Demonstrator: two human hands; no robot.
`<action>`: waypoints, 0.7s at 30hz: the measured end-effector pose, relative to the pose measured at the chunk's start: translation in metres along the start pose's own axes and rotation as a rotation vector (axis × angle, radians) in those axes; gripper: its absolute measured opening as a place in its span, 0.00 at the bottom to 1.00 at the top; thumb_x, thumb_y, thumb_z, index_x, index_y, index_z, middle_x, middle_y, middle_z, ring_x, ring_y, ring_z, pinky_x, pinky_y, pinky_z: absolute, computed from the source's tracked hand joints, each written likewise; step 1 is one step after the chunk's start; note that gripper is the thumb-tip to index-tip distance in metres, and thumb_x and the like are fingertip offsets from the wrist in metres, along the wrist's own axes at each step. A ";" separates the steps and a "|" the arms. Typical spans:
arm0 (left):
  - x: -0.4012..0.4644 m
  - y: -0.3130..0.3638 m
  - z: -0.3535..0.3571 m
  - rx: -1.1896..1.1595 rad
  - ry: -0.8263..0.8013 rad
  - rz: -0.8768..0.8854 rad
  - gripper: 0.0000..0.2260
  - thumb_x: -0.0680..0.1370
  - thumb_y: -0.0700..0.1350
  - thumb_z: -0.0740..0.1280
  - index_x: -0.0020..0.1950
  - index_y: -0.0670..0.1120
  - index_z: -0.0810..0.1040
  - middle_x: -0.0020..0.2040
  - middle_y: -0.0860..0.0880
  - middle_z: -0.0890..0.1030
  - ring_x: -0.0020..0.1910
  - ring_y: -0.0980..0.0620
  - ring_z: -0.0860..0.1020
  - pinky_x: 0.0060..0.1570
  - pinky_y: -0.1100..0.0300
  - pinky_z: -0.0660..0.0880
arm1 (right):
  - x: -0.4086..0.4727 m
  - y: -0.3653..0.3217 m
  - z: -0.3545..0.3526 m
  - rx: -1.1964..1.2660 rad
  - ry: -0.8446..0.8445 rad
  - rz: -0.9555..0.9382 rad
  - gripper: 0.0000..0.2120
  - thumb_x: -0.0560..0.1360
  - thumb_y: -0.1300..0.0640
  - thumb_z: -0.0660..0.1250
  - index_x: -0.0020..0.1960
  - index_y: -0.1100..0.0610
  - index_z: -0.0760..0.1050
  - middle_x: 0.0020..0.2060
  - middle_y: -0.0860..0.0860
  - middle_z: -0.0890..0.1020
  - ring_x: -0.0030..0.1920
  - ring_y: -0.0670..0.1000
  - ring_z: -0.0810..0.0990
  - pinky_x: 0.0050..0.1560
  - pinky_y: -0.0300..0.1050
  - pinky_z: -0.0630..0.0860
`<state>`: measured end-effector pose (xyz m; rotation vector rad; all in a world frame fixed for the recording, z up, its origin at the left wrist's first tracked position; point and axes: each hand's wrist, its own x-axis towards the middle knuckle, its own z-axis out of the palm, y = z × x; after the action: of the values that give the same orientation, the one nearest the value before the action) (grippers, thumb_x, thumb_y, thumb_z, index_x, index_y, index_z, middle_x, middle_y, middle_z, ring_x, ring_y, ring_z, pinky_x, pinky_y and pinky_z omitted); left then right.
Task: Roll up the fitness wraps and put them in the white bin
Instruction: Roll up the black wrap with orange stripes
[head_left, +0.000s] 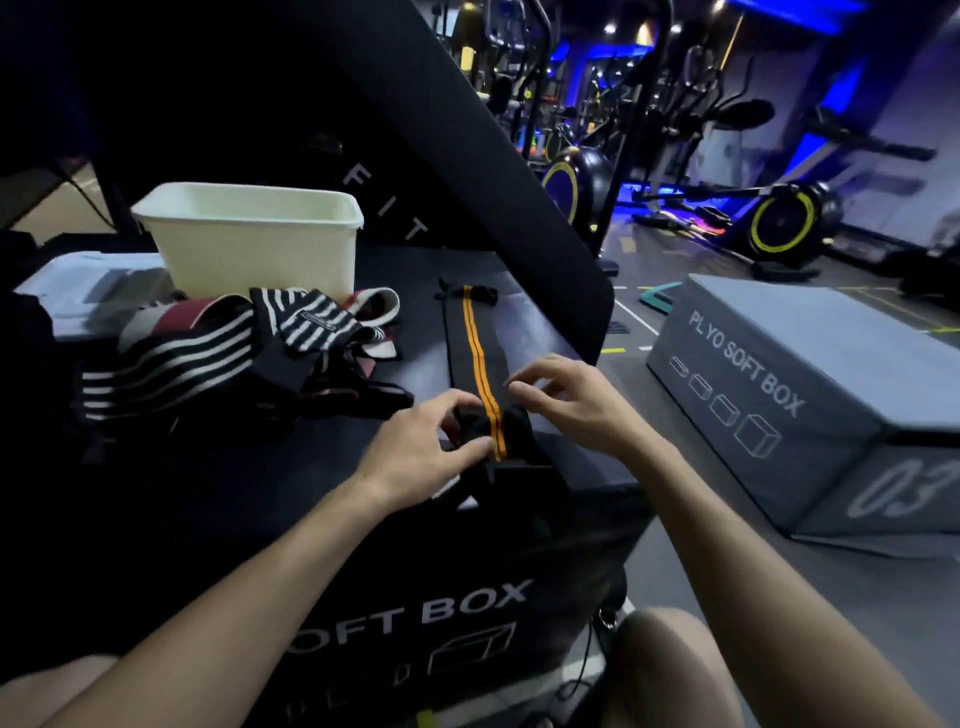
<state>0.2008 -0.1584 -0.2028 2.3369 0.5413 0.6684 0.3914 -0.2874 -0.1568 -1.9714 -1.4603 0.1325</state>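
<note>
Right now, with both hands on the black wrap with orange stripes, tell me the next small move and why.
Probably keep rolling the near end forward: the left hand and right hand pinch a started roll, while most of the black wrap with orange stripes lies flat toward the white plastic bin.

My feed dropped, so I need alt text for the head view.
Both hands, left hand and right hand, roll the near end of a black fitness wrap with orange stripes on a black soft box. Striped wraps lie piled before the white plastic bin.
</note>
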 end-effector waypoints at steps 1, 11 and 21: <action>-0.003 0.000 0.000 -0.033 0.016 0.016 0.15 0.75 0.56 0.75 0.60 0.59 0.79 0.42 0.58 0.81 0.40 0.64 0.78 0.47 0.60 0.75 | -0.016 -0.002 0.000 0.040 0.005 0.011 0.09 0.81 0.49 0.69 0.52 0.52 0.84 0.46 0.46 0.82 0.42 0.45 0.83 0.45 0.39 0.77; -0.047 0.013 -0.009 -0.173 0.005 0.269 0.12 0.73 0.41 0.72 0.54 0.52 0.80 0.51 0.56 0.78 0.48 0.52 0.79 0.49 0.67 0.73 | -0.097 -0.006 0.014 0.254 0.053 0.009 0.14 0.80 0.42 0.66 0.58 0.48 0.84 0.54 0.48 0.80 0.49 0.54 0.82 0.53 0.55 0.79; -0.041 0.012 0.010 -0.199 -0.004 0.323 0.03 0.78 0.46 0.75 0.50 0.49 0.86 0.47 0.57 0.82 0.45 0.58 0.81 0.43 0.66 0.75 | -0.103 -0.011 0.021 0.064 0.139 -0.142 0.03 0.78 0.52 0.74 0.50 0.51 0.85 0.46 0.43 0.83 0.51 0.48 0.82 0.47 0.52 0.79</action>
<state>0.1767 -0.1936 -0.2151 2.2540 0.0864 0.8235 0.3348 -0.3671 -0.1979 -1.7830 -1.4813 -0.0196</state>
